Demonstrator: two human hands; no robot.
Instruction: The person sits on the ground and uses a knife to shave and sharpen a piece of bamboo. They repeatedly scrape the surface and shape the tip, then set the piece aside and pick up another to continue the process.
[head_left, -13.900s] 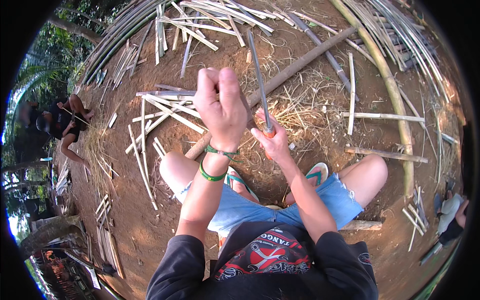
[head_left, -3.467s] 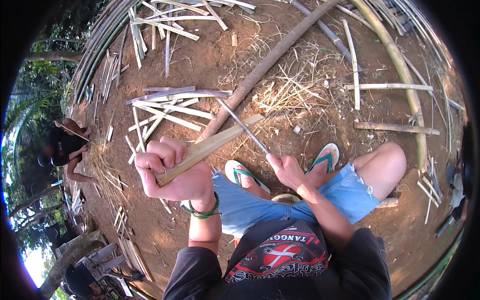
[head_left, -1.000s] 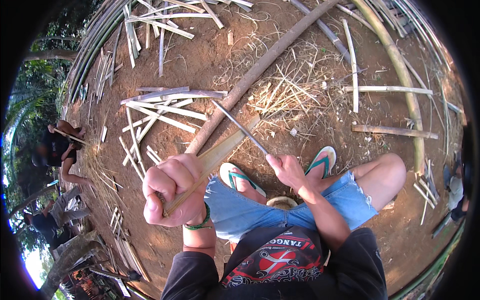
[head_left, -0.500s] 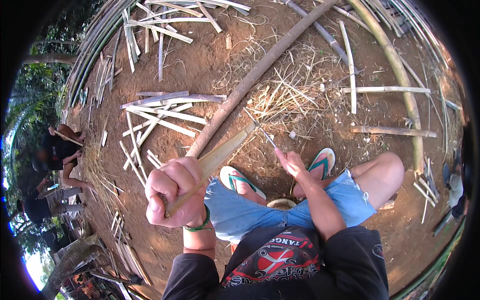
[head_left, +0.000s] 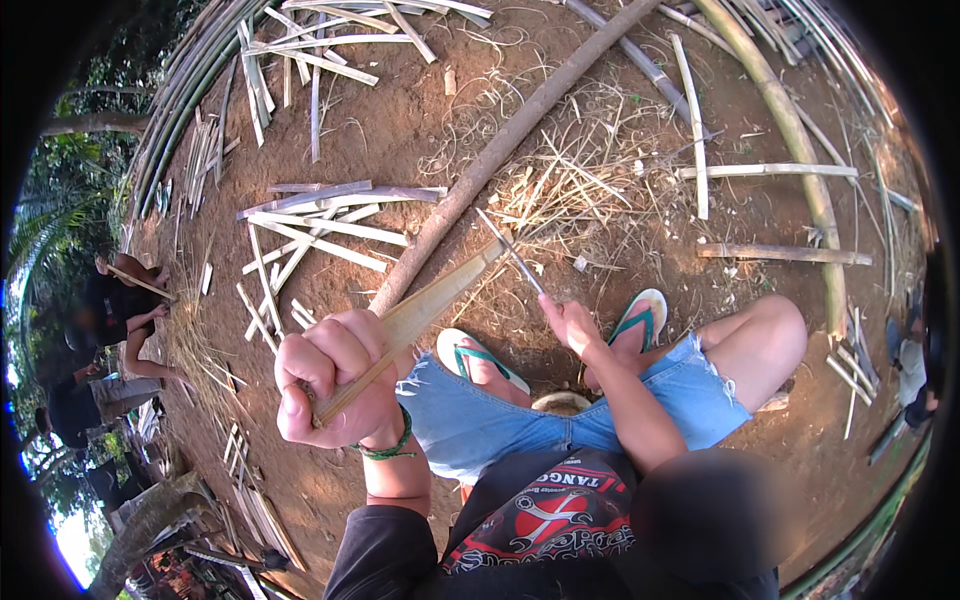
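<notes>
Bamboo fills the head view: a pale split bamboo strip (head_left: 420, 310) runs from the left hand (head_left: 335, 385) up and to the right, its far end meeting the blade of a knife (head_left: 510, 250). The left hand's fingers are curled tight around the strip's near end, thumb pressed along it, and a green bracelet (head_left: 385, 448) sits at the wrist. The right hand (head_left: 572, 325) is closed on the knife's handle, with the thin blade slanting up and left to touch the strip's tip. Below the hands are the person's knees in blue denim shorts (head_left: 520, 420) and feet in green flip-flops (head_left: 640, 318). A long brown pole (head_left: 510, 140) lies on the bare earth just beyond the strip, running diagonally up to the right. To its left lies a loose pile of split slats (head_left: 320, 225); to its right, a scatter of thin shavings (head_left: 590, 180). Other people (head_left: 110, 330) sit at the far left edge.
</notes>
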